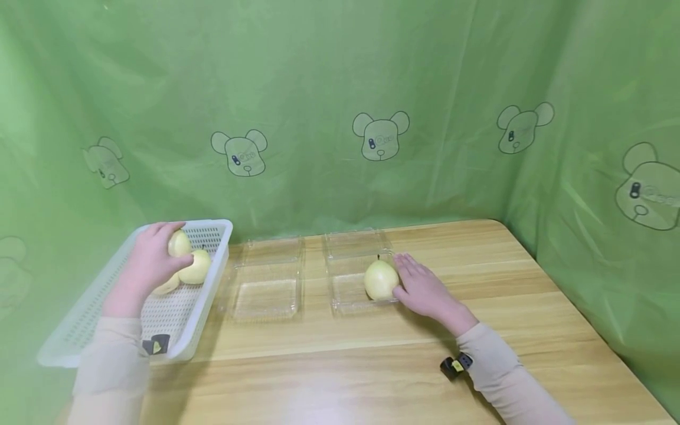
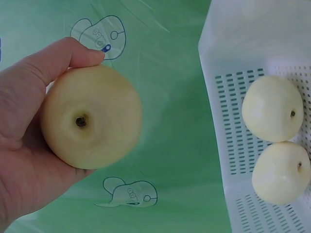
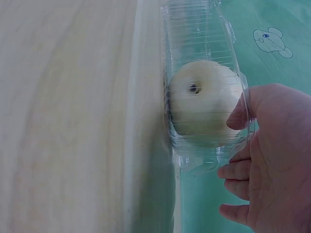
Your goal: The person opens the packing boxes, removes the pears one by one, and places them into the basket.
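My left hand point(image 1: 153, 255) grips a pale yellow pear point(image 2: 104, 126), raised above the white basket point(image 1: 183, 348). In the left wrist view the thumb curls over one side of it and the palm backs the other. Two more pears point(image 2: 273, 109) lie inside the basket. My right hand point(image 1: 427, 293) is at the right side of an open clear plastic box point(image 3: 194, 29). Its thumb hooks over the rim while the other fingers stay outside the wall. A pear point(image 1: 381, 280) sits in that box, stem up, close to the thumb.
A second open clear plastic box point(image 1: 265, 298) stands on the wooden table point(image 1: 319, 366), between the basket and the first box. Green curtain point(image 1: 319, 71) with bear faces hangs behind the table and along both sides.
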`<state>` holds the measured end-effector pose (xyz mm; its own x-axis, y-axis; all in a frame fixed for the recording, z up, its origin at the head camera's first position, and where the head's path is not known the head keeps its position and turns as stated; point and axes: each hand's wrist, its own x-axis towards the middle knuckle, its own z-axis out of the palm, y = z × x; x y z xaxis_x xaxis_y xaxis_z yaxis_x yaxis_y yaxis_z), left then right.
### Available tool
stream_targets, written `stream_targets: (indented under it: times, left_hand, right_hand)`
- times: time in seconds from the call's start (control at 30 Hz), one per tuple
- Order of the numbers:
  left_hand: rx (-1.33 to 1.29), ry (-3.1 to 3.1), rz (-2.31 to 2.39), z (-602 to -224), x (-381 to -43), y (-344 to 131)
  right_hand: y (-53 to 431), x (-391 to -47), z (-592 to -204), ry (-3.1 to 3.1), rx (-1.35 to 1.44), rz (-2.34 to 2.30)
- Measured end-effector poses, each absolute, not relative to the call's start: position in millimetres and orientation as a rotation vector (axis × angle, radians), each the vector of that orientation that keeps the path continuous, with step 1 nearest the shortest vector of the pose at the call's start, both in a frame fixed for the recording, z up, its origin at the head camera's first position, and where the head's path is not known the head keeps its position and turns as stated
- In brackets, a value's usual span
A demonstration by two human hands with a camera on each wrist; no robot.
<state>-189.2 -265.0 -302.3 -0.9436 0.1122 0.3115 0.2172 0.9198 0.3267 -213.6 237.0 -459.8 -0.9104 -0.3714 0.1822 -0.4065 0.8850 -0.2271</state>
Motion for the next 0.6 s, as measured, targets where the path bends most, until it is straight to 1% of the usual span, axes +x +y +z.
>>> stream_targets:
  times: [0.6]
  left_hand:
    - [-0.18, -2.826, -0.554, -312, -203, -282]
  right_hand:
    - [237, -215, -460, -2.93, 0.6, 0.395]
